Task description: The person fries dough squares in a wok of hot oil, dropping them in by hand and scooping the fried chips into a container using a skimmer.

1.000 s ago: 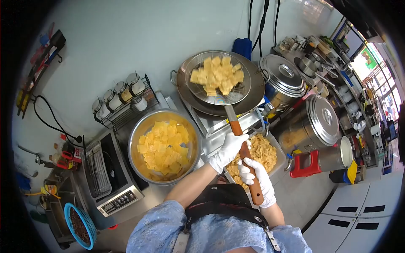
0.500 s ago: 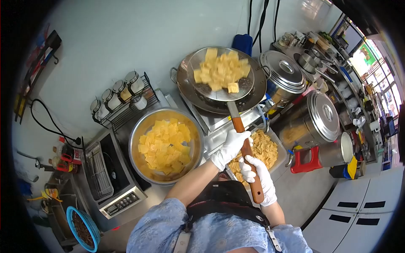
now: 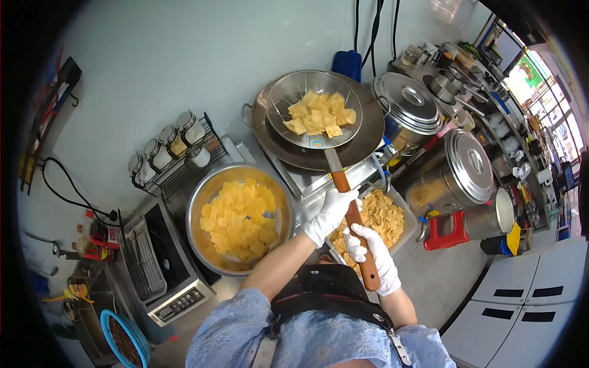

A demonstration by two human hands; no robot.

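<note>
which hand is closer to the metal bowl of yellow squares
Left. The left hand grips the wooden handle just to the right of the metal bowl; the right hand grips it nearer its end, farther right from the bowl.

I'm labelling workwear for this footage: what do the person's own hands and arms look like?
The left hand and right hand wear plain white gloves that reach about to the wrists. The forearms are bare up to loose, light-blue sleeves with a subtle pattern. No markings are discernible on the gloves.
</note>
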